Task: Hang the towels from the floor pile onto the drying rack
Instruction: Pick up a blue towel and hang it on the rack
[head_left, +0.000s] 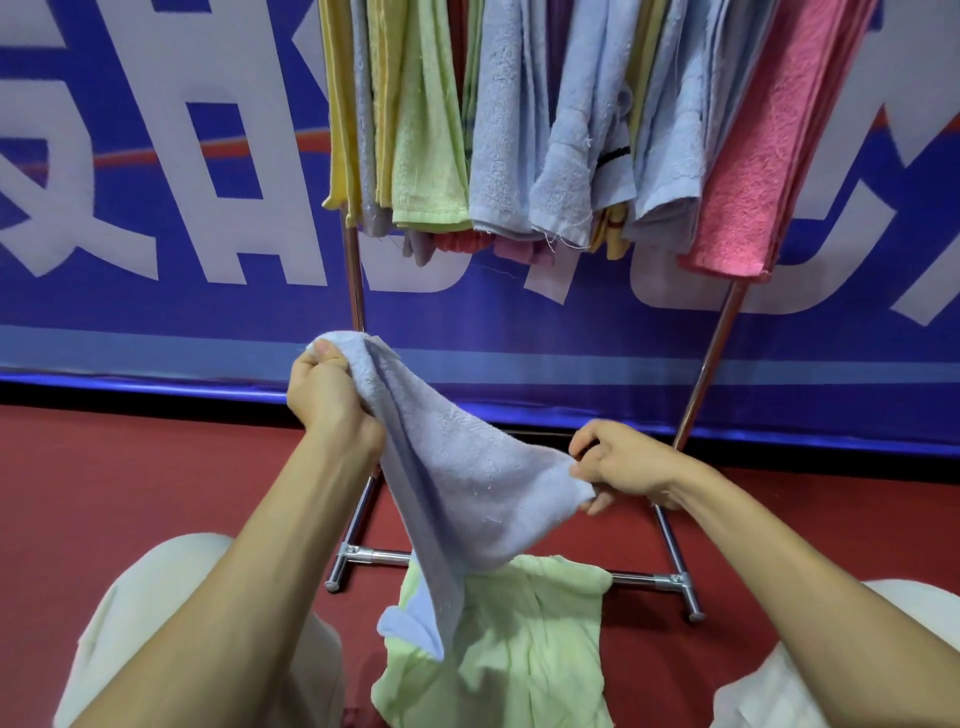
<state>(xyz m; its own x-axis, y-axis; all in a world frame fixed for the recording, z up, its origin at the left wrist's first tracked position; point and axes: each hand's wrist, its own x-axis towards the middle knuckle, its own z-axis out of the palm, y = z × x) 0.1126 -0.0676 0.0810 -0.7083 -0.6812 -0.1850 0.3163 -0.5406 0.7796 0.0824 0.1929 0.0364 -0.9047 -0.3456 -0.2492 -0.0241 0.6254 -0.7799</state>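
Between the person's knees (171, 597), in pale trousers, a green towel (509, 649) lies crumpled on the red floor (156, 467), just at the front foot bar of the drying rack (670, 579). Above it a pale blue towel (457, 467) is stretched: the left hand (324, 395) grips its upper corner and the right hand (618, 462) pinches its lower edge. The rack's top rail looks already crowded. Pushed in without a gap, the blue towel could drag a hung neighbour off, or slide down itself.

Two hands, left (324, 395) and right (621, 465), stretch a blue towel (457, 467) before a rack (711, 353). A green towel (519, 649) lies below.
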